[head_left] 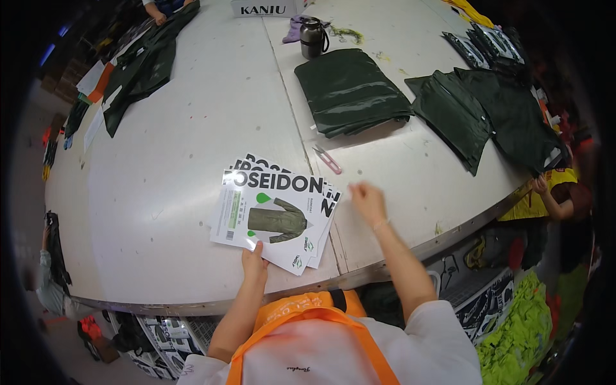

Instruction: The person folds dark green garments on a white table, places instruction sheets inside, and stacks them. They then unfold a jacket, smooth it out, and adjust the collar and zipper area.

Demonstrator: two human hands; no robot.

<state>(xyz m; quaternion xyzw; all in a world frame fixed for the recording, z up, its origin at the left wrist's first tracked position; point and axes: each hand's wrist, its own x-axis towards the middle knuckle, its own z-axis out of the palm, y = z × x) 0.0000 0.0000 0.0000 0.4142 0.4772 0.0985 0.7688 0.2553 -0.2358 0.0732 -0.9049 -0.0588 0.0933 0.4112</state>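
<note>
My left hand (255, 259) grips the lower edge of a fanned stack of printed insert sheets (260, 208), thumb on top and the other fingers hidden underneath. The top sheet pictures a dark green raincoat on white. To the right of the stack, my right hand (368, 203) hovers with its fingers curled in, slightly blurred, and no object shows in it. Just beyond that hand lies a pair of pink-handled thread snips (328, 160). A folded dark green glossy garment pile (351, 93) sits farther back.
More green garments (459, 115) spread to the right, near packed bags (487, 48). A dark bottle (313, 38) stands behind the pile by a purple cloth (293, 31). Other garments (141, 67) lie far left. Co-workers' hands show at the table (160, 192) edges. Lime-green material (523, 333) hangs below right.
</note>
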